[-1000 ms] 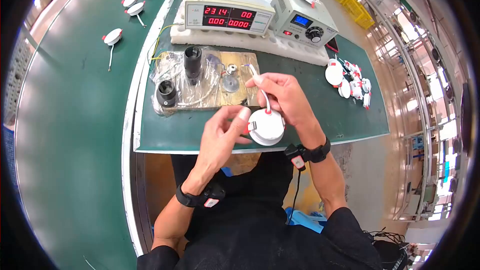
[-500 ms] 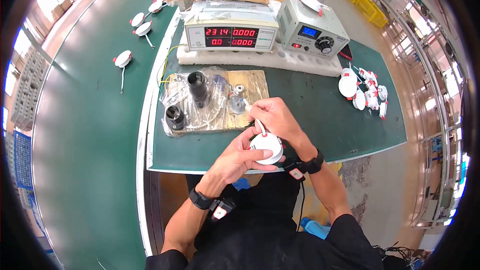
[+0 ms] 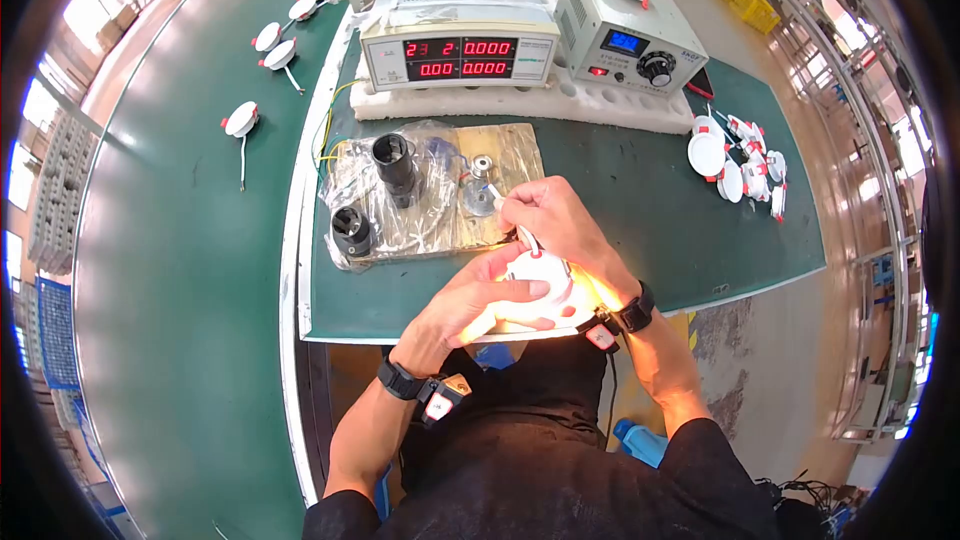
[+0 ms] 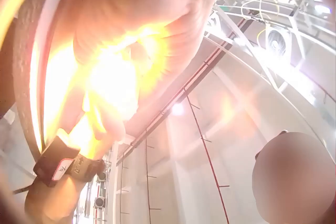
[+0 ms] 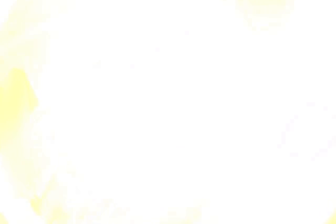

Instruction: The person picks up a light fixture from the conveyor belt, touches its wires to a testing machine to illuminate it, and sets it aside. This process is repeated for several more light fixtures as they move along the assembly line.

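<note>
A round white downlight [image 3: 526,268] with a short white cable [image 3: 529,238] glows brightly over the table's front edge. My left hand [image 3: 468,302] grips its body, thumb across the back and fingers underneath. With thumb and fingers my right hand [image 3: 562,228] pinches the cable near its end, right by a metal disc [image 3: 478,202] and a small metal post [image 3: 482,166] on a wooden board [image 3: 517,152]. Glare from the lamp [image 4: 113,85] fills part of the left wrist view and washes out the right wrist view completely.
Two black sockets [image 3: 394,168] stand on the plastic-wrapped part of the board. Behind are a meter with red digits [image 3: 460,58] and a grey box with a dial [image 3: 630,50]. Several downlights lie piled at right [image 3: 735,162]; others lie on the green surface at left [image 3: 241,120].
My left hand has moved from beside the downlight to gripping it. The lamp has gone from dark to lit. My right hand has kept its pinch on the cable, and the meter's digits have changed.
</note>
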The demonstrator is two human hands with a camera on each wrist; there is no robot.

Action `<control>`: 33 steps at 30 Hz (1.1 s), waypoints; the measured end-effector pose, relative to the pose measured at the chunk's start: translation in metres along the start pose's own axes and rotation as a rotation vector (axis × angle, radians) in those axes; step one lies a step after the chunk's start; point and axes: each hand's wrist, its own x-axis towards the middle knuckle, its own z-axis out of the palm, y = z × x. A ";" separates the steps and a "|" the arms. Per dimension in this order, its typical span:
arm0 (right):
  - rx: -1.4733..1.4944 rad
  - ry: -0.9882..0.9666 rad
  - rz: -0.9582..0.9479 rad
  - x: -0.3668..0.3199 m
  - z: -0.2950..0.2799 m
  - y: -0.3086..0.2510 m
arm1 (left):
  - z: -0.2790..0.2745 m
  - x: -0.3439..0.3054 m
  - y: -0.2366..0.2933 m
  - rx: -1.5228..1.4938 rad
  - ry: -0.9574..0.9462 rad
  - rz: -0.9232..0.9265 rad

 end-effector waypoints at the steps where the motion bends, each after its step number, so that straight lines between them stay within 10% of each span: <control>1: -0.012 -0.001 -0.004 0.000 -0.001 0.000 | -0.002 0.001 0.000 0.014 -0.002 -0.013; 33: -0.021 0.031 0.033 0.001 0.001 0.002 | 0.004 0.011 -0.003 0.017 0.020 -0.020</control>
